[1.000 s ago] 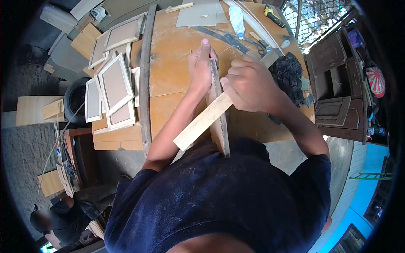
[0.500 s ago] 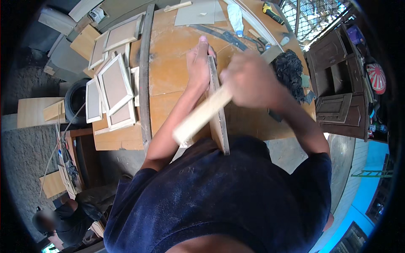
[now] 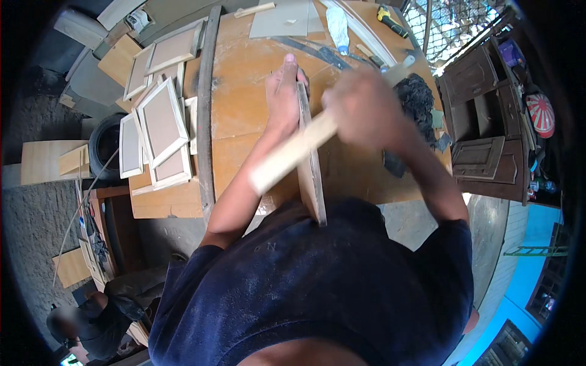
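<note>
My left hand (image 3: 284, 97) grips the far end of a thin wooden panel (image 3: 314, 183). The panel stands on edge, seen mostly along its narrow side. Its near end rests against my dark shirt. My right hand (image 3: 364, 113), smeared by motion, is closed around a pale, flat wooden strip (image 3: 293, 154). The strip crosses the panel's upper edge at a slant, with one end sticking out over my left forearm. Its far end shows past my right hand's knuckles. From this view I cannot tell whether the strip's underside touches the panel's edge.
Several pale wooden frames (image 3: 162, 123) lie stacked on the left of the orange-brown table (image 3: 238, 119). A crumpled black heap (image 3: 417, 100) lies beside my right forearm. Behind are a plastic bottle (image 3: 337, 27) and a yellow-black tool (image 3: 392, 21). A person (image 3: 104, 323) sits at lower left.
Both hands keep their holds on the panel and the strip. The whole view has shifted slightly left. The strip lies at nearly the same slant across the panel.
</note>
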The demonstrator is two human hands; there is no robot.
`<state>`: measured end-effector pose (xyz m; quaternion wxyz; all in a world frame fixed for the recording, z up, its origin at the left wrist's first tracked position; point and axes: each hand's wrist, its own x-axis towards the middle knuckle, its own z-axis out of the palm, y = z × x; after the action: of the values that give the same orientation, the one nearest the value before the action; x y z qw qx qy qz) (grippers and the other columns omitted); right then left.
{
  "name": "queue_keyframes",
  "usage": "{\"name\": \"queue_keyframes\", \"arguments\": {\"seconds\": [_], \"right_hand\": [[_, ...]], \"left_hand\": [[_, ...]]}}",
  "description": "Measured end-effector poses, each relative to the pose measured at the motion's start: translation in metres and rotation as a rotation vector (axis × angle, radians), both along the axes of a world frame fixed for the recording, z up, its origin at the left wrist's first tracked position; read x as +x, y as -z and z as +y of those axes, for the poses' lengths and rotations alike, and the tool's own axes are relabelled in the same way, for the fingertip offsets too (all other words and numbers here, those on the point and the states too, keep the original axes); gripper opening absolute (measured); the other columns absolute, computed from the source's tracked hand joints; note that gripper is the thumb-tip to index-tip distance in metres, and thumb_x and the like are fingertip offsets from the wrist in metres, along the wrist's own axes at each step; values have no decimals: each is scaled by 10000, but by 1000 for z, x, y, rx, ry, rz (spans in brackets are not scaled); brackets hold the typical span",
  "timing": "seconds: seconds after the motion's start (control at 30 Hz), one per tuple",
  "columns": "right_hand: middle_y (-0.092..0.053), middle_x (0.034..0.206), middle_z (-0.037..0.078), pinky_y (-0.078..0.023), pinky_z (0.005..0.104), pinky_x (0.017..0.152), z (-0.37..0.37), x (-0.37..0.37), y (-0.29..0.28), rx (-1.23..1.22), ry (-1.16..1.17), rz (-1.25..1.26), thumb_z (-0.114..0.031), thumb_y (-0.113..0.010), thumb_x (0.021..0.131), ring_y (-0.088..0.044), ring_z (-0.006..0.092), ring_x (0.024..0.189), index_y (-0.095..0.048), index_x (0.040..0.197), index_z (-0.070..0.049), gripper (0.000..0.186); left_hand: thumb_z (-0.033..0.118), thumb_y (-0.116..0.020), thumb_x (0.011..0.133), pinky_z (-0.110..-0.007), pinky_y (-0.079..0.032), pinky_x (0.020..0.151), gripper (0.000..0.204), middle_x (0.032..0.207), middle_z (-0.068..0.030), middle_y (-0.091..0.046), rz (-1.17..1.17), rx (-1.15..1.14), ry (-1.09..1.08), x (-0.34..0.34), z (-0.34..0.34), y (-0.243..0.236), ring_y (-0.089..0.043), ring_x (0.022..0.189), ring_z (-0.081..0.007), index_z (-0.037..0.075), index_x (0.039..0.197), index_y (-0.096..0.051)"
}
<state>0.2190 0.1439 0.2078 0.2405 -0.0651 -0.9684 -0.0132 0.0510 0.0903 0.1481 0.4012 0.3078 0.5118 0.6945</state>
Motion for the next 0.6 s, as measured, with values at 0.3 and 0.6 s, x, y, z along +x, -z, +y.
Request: {"name": "queue_keyframes", "arguments": {"seconds": [0.3, 0.6], "right_hand": [[-552, 619, 68, -431, 386, 714, 0, -1, 2, 92, 68, -63, -138, -583, 812, -555, 251, 689, -619, 662, -76, 166], [-575, 654, 116, -434, 414, 707, -16, 3, -3, -18, 33, -47, -140, -573, 845, -569, 270, 698, -629, 695, -40, 189]], "left_hand": [[377, -436, 1047, -286, -283, 399, 485, 516, -18, -428, 5, 9, -30, 10, 1, -13, -371, 414, -122, 104, 648, -471], [445, -462, 1033, -279, -352, 453, 542, 529, -11, -480, 26, 21, 9, 2, 5, -3, -442, 458, -105, 90, 628, -524]]}}
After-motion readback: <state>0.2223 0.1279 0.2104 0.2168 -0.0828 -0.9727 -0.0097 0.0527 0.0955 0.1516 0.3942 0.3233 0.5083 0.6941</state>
